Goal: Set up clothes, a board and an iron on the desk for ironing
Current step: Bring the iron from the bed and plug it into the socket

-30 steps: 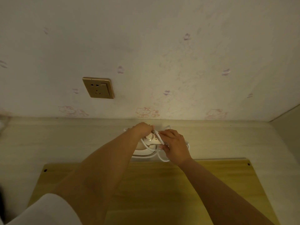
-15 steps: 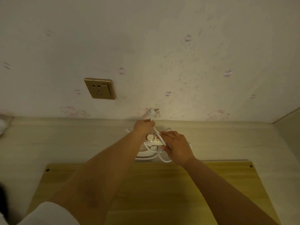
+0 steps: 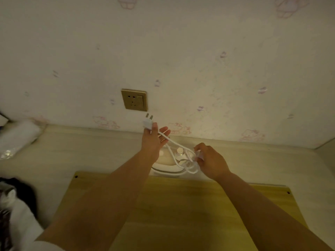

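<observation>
My left hand [image 3: 154, 140] pinches the plug [image 3: 148, 122] just below the socket [image 3: 134, 99], my right hand [image 3: 208, 161] grips the cord [image 3: 188, 167] over the iron [image 3: 168, 162]; board [image 3: 181, 205] laid, plugging in and clothes apparently remain

wall [image 3: 199, 51]: pale cartoon wallpaper | socket [image 3: 134, 100]: brass | light: dim, warm

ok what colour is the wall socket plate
Gold or brass-toned wall socket plate, seen in the head view, just above the white plug.
</observation>
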